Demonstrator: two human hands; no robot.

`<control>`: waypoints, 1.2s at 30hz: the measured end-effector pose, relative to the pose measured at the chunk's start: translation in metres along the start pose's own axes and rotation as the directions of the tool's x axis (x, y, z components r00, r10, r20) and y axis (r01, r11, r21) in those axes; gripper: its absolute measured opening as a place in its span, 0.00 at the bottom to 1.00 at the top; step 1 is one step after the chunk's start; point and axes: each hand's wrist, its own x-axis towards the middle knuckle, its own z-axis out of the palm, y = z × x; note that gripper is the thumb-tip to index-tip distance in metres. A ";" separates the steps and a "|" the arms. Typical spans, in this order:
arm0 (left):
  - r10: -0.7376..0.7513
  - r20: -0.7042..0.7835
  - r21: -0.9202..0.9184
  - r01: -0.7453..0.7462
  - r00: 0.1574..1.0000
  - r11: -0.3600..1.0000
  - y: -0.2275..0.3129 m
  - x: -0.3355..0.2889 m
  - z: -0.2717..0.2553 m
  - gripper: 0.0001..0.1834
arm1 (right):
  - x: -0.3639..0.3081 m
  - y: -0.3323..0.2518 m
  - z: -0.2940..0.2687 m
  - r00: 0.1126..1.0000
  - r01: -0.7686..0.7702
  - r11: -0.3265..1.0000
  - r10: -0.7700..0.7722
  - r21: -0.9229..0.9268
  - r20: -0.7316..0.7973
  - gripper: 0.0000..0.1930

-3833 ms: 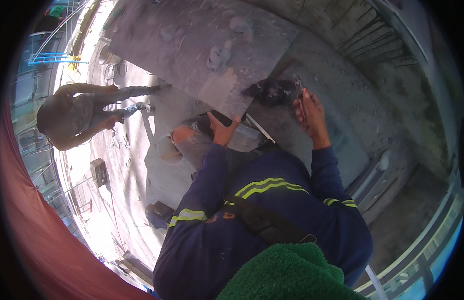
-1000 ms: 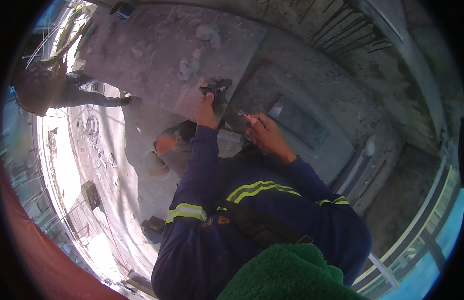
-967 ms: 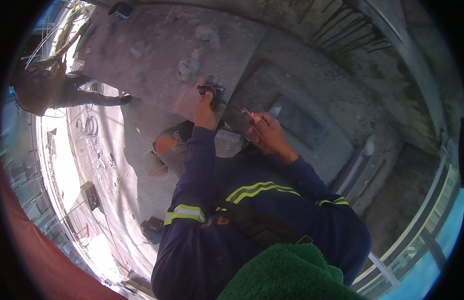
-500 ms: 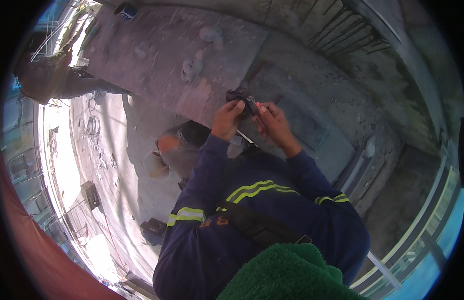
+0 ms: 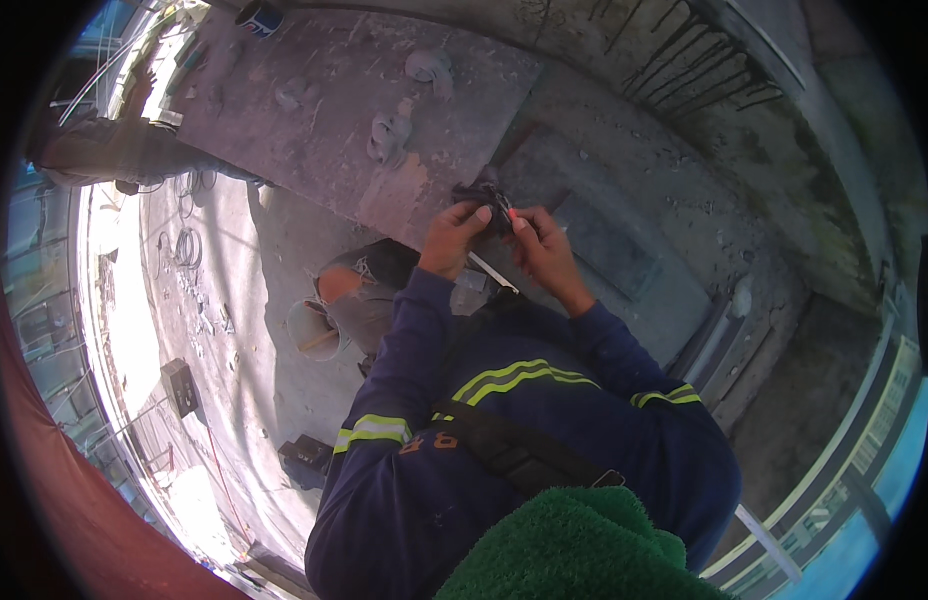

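Close together in front of my chest, both hands are closed. My left hand (image 5: 454, 240) pinches a small black item (image 5: 474, 194) with thumb and fingers. Its exact kind is too small and dark to make out. My right hand (image 5: 546, 258) grips a small tool, mostly covered by the fingers, with a red part (image 5: 513, 214) showing by the thumb. That red part touches or nearly touches the black item; I cannot tell which. Below the hands a pale thin rod (image 5: 494, 272) slants down toward my body.
Ahead lies a large grey board (image 5: 314, 130) with crumpled pale lumps (image 5: 389, 138). A dark bucket (image 5: 259, 18) stands at its far edge, and a pale bucket (image 5: 314, 332) at left. A person (image 5: 124, 155) is at far left, near coiled wire (image 5: 188, 248). Dark boxes (image 5: 181, 388) sit lower left.
The tool in my right hand, more visible before with a metallic end, is now mostly hidden. My right hand has turned slightly beside the black item. More of the pale rod shows.
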 end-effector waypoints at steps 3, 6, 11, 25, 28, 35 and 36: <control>-0.018 -0.091 0.128 0.029 0.996 0.991 0.001 0.001 0.005 0.17 | 0.000 0.003 0.004 0.996 0.078 0.990 -0.082 -0.118 -0.028 0.14; 0.041 -0.141 0.051 -0.034 0.989 0.998 -0.001 -0.001 0.017 0.14 | 0.000 0.002 0.007 0.984 0.157 0.963 -0.171 -0.221 -0.047 0.13; 0.084 -0.289 -0.114 -0.121 0.954 0.986 -0.009 -0.002 0.036 0.11 | -0.001 -0.006 0.011 0.960 0.246 0.910 -0.276 -0.333 -0.046 0.13; 0.184 -0.363 0.067 -0.171 0.913 0.983 0.002 0.006 -0.003 0.13 | -0.020 -0.020 0.004 0.989 -0.149 0.952 0.141 0.268 0.047 0.13; 0.197 -0.260 -0.033 -0.213 0.945 0.977 -0.001 -0.006 -0.005 0.14 | -0.011 -0.025 -0.012 0.986 -0.166 0.868 0.140 0.467 0.090 0.14; 0.088 -0.124 -0.071 -0.097 0.988 0.993 0.002 -0.009 0.009 0.14 | -0.010 -0.024 -0.011 0.987 -0.153 0.956 0.137 0.251 0.081 0.14; 0.088 -0.100 -0.073 -0.095 0.991 0.993 0.001 -0.009 0.012 0.15 | -0.011 -0.023 -0.008 0.990 -0.132 0.965 0.118 0.227 0.076 0.14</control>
